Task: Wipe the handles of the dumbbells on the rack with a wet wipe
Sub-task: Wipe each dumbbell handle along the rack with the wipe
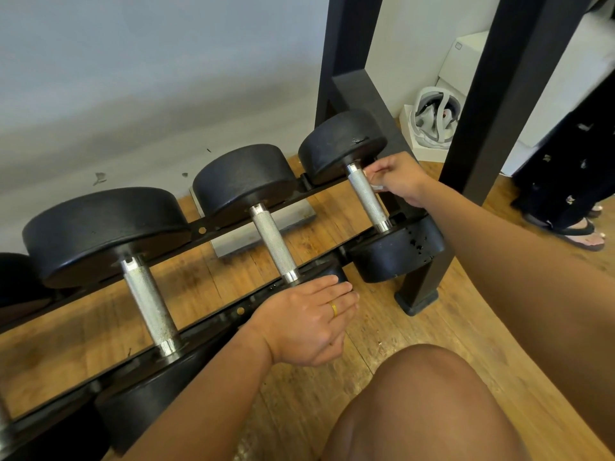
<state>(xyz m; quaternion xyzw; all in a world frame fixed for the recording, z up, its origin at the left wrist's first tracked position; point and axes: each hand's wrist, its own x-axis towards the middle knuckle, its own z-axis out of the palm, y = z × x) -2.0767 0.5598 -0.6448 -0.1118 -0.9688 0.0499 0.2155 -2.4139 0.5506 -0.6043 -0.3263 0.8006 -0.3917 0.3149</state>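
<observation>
1. the right hand (397, 181) is clenched on a white wet wipe (376, 186), pinching it against the upper part of the handle (367, 199) of the right dumbbell (342, 141), just below that dumbbell's far head.
2. only a small crumpled bit of the wipe shows between the fingers and the handle; the rest is hidden in the hand.
3. the left hand (309, 322) is released, with fingers fairly straight and close together. it lies palm down over the near head of the middle dumbbell (244, 178) and hides most of that head. a gold ring (333, 309) sits on one finger.
4. three dumbbells lie side by side across the two black rails of the rack (226, 221), each with black round heads and a knurled silver handle. the middle handle (274, 246) and the handle of the left dumbbell (100, 231) are bare, with no hand on them.
5. part of a fourth dumbbell shows at the left edge, cut off by the frame.
6. the near head of the right dumbbell carries dark wet-looking spots.
7. a black post (482, 111) of the rack stands just to the right of the right dumbbell, its foot on the wooden floor (442, 331).
8. a flat grey metal plate (293, 217) lies on the floor under the rack, behind the middle handle.
9. the person's bare knee (422, 410) fills the lower middle of the view.
10. at the right edge stands another person in a dark patterned garment, with a foot in a sandal (580, 236).
11. a white and grey object (432, 123) rests by the wall behind the post; what it is cannot be told.
</observation>
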